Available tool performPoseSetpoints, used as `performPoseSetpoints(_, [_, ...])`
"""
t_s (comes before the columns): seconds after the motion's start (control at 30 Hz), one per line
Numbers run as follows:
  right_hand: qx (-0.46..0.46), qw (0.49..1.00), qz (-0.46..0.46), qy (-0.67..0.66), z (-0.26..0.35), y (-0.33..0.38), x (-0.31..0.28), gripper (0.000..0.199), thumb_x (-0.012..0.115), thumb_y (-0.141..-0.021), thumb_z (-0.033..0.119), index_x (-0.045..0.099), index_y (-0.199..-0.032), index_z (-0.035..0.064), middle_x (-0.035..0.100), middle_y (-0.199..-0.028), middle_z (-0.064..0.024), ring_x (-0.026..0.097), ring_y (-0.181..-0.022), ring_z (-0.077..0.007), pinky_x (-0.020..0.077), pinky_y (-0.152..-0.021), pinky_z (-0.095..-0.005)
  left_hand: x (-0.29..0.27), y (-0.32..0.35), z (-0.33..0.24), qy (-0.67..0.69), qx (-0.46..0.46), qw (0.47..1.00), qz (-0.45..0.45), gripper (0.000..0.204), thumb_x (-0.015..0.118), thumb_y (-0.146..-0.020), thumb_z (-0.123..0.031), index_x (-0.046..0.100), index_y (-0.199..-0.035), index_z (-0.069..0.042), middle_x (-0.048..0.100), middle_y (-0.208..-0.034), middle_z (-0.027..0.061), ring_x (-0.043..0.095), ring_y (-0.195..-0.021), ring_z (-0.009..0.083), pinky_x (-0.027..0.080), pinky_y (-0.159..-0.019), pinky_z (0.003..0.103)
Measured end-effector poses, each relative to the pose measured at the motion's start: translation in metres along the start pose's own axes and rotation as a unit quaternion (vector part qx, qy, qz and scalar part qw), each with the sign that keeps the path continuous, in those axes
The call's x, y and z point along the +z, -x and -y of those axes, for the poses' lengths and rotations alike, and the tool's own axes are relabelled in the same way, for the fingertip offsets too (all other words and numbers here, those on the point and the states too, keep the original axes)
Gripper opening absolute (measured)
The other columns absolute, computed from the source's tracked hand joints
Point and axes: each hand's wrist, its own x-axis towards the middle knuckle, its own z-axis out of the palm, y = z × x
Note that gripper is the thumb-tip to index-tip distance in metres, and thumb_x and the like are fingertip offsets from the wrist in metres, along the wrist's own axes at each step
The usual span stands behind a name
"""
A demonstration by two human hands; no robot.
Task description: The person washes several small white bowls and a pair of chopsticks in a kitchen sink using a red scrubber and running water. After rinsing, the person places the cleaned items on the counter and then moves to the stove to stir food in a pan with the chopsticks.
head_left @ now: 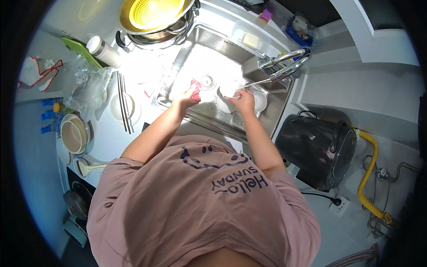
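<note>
Both of my hands are over the metal sink (pixel 255 66). My left hand (pixel 181 101) grips a red-and-white dishcloth (pixel 195 91) on the sink's left side. A small white bowl (pixel 225 92), tilted, is held by its rim in my right hand (pixel 244 102). From the chrome faucet (pixel 272 62) a thin spout or stream reaches toward this bowl; glare hides which. Below the held bowl sits another white bowl (pixel 225 106). One more white bowl (pixel 260 102) lies in the sink just right of my right hand.
Stacked pots with a yellow colander (pixel 155 13) stand at the back left. Left on the counter are chopsticks (pixel 123 102) across a white bowl, a plastic bag (pixel 86 86), a white-lidded jar (pixel 104 51) and beige bowls (pixel 74 135). A black bin (pixel 311 149) is at right.
</note>
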Motion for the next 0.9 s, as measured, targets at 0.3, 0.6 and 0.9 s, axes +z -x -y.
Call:
performPoseSetpoints(0.3, [-0.025,0.991,-0.078,-0.106,-0.011,0.006,0.009,0.041,0.089,-0.063,0.03,0.061,-0.081,0.0056,0.061,-0.096,-0.0074,0.056,-0.069,-0.0165,0.0507,-0.067,-0.0312,0.026,-0.001,0.004,0.016,-0.021,1.0,0.007,0.031,0.057,-0.098,-0.03,0.065,-0.1,0.0,0.069,-0.089,0.0109,0.067,-0.075,0.0183,0.057,-0.066,0.028])
performPoseSetpoints(0.6, [-0.025,0.988,-0.057,-0.142,-0.003,0.002,0.002,0.037,0.086,-0.065,0.029,0.062,-0.081,0.0063,0.062,-0.093,-0.0125,0.061,-0.085,-0.0302,0.0509,-0.075,-0.0375,0.034,-0.002,0.001,-0.026,-0.018,0.999,-0.021,0.038,0.057,-0.098,-0.031,0.064,-0.103,0.006,0.07,-0.091,0.0122,0.068,-0.075,0.016,0.057,-0.059,0.023])
performPoseSetpoints(0.9, [-0.033,0.979,-0.073,-0.185,0.006,-0.005,0.001,0.025,0.085,-0.067,0.025,0.07,-0.08,0.0098,0.061,-0.103,-0.0127,0.062,-0.089,-0.028,0.0526,-0.083,-0.0367,0.028,0.0,0.0,-0.016,-0.019,1.0,0.005,0.037,0.057,-0.098,-0.03,0.064,-0.102,0.006,0.07,-0.093,0.0137,0.069,-0.077,0.017,0.058,-0.062,0.024])
